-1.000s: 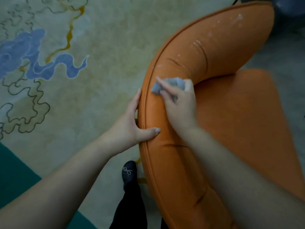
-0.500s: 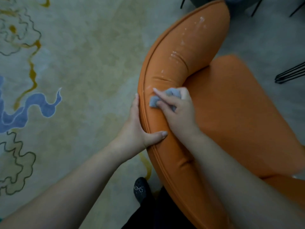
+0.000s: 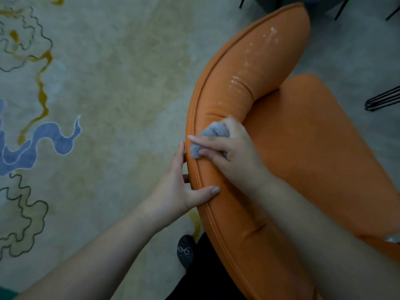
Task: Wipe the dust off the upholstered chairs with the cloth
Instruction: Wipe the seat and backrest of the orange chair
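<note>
Dust in pale whitish streaks (image 3: 254,68) is seen along the upper stretch of the curved, padded backrest of an orange upholstered chair (image 3: 307,148), beyond the spot being wiped. A crumpled grey cloth (image 3: 211,136) is pressed against the top of that backrest, just inside its piped outer edge, and is gripped by the right hand (image 3: 232,152): the fingers are curled round the bundle, with the forefinger laid out straight across it toward the rim. The left hand (image 3: 177,187) is laid on the outer side of the backrest just below the cloth, its fingers straight and together against the back face and its thumb stretched over the piping onto the padded top. A pale carpet with blue and ochre wavy lines (image 3: 91,87) is spread beneath the chair. A black shoe with a small beaded bow (image 3: 185,249) is planted on it beside the chair, and thin black metal legs (image 3: 383,100) are visible at the right edge.
</note>
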{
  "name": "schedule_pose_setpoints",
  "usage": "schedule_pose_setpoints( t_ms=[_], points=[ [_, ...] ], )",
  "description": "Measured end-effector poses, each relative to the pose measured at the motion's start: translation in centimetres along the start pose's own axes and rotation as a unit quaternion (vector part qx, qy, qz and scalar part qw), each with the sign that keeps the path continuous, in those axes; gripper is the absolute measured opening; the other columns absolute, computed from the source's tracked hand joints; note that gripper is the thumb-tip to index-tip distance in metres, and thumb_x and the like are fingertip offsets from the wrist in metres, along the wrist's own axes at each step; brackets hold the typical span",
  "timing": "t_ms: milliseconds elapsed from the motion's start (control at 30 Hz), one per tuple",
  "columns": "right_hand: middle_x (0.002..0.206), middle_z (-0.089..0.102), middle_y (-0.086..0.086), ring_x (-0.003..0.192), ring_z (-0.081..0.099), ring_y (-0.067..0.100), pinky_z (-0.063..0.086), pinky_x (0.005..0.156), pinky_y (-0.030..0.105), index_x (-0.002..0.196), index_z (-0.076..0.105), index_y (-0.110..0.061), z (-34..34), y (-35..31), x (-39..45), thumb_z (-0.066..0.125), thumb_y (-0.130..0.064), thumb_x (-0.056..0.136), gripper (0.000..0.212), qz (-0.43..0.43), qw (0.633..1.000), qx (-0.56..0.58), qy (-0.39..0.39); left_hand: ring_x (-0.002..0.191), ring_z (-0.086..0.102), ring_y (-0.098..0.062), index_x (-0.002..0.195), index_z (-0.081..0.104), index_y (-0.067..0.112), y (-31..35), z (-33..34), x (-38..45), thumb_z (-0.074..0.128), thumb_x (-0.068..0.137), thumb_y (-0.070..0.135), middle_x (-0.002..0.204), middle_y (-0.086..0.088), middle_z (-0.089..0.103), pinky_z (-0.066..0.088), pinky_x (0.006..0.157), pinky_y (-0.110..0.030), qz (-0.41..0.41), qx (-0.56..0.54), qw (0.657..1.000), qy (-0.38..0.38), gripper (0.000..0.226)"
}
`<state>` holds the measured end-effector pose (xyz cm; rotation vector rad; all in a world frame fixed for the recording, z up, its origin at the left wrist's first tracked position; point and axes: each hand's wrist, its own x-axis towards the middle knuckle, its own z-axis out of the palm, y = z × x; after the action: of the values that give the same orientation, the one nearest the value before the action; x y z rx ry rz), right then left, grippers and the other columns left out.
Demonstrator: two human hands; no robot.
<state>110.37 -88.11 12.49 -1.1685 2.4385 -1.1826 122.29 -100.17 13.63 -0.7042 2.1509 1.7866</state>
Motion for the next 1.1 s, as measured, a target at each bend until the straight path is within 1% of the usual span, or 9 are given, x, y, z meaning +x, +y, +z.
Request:
schedule_pose_setpoints(
  t_ms=[200,333,400,533,600,700,900,967,1100],
  points=[
    [0.098,0.039,0.002,0.109,0.046,0.03,0.035,0.101,0.035,0.117,0.066,-0.031,-0.3,1.3,9.7,0.064,-0.026,0.088,0.029,0.09,0.992,-0.055,0.062,0.12,0.052,-0.016,0.15,0.003,0.04,1.3,-0.7,0.9,0.083,0.053,0.055,0.15,0.012,0.031,0.052,0.093,-0.04,-0.007,0.072,0.997,0.004,0.126],
    [0.09,0.04,0.006,0.091,0.048,0.027,0.039,0.08,0.028,0.117,0.067,-0.027,-0.4,0.3,4.0,0.065,-0.025,0.087,0.031,0.007,1.0,-0.023,0.02,0.115,0.056,-0.011,0.152,0.007,0.031,1.0,-0.9,1.2,0.085,0.057,0.047,0.145,0.009,0.038,0.053,0.092,-0.036,0.007,0.079,0.997,0.006,0.124],
    [0.091,0.045,0.007,0.09,0.05,0.024,0.044,0.082,0.032,0.119,0.066,-0.028,-0.1,-0.3,0.4,0.063,-0.026,0.087,0.032,0.001,0.999,0.025,0.025,0.112,0.057,-0.01,0.152,0.007,0.03,0.9,-1.0,1.3,0.086,0.056,0.046,0.142,0.011,0.042,0.053,0.091,-0.034,0.01,0.087,0.996,0.015,0.125],
    [0.094,0.046,0.007,0.091,0.053,0.029,0.046,0.088,0.043,0.118,0.066,-0.022,0.5,1.4,3.0,0.065,-0.02,0.086,0.032,0.043,0.993,0.017,0.112,0.122,0.052,-0.014,0.152,0.005,0.031,1.6,-1.3,2.8,0.083,0.049,0.056,0.148,0.006,0.037,0.048,0.099,-0.038,0.018,0.11,0.993,0.032,0.132],
    [0.098,0.044,0.006,0.098,0.054,0.03,0.043,0.097,0.037,0.117,0.067,-0.02,0.4,3.1,5.9,0.065,-0.018,0.086,0.031,0.088,0.982,0.033,0.162,0.129,0.046,-0.015,0.152,0.002,0.032,2.2,-1.7,4.0,0.078,0.045,0.061,0.153,0.006,0.029,0.043,0.104,-0.039,0.031,0.125,0.991,0.042,0.135],
    [0.107,0.044,0.004,0.111,0.052,0.023,0.033,0.103,0.018,0.119,0.066,-0.022,-0.1,5.4,7.8,0.063,-0.017,0.088,0.031,0.143,0.966,0.082,0.198,0.135,0.034,-0.006,0.152,0.002,0.032,3.1,-1.9,5.9,0.08,0.05,0.058,0.156,0.012,0.021,0.032,0.109,-0.025,0.056,0.162,0.984,0.051,0.131],
    [0.102,0.043,-0.007,0.099,0.053,0.009,0.038,0.096,0.013,0.123,0.059,-0.03,1.2,4.3,1.5,0.059,-0.026,0.089,0.034,0.107,0.968,0.115,0.197,0.136,0.026,0.001,0.153,0.011,0.023,4.6,-1.9,9.7,0.08,0.07,0.033,0.155,0.007,0.024,0.02,0.102,-0.008,0.073,0.203,0.972,0.095,0.108],
    [0.102,0.044,-0.008,0.1,0.055,0.012,0.04,0.097,0.017,0.122,0.061,-0.03,1.0,5.1,2.0,0.058,-0.027,0.089,0.034,0.103,0.967,0.108,0.208,0.138,0.027,-0.005,0.152,0.014,0.021,5.4,-1.9,11.2,0.078,0.073,0.03,0.155,0.003,0.026,0.021,0.104,-0.012,0.083,0.218,0.967,0.107,0.102],
    [0.098,0.05,0.011,0.094,0.054,0.03,0.045,0.091,0.039,0.118,0.066,-0.025,-0.5,7.3,9.0,0.063,-0.022,0.086,0.033,0.068,0.966,0.012,0.247,0.139,0.028,-0.01,0.152,0.015,0.02,6.7,-2.0,13.6,0.077,0.076,0.031,0.155,0.003,0.027,0.025,0.113,-0.026,0.093,0.231,0.963,0.104,0.099]
  ],
)
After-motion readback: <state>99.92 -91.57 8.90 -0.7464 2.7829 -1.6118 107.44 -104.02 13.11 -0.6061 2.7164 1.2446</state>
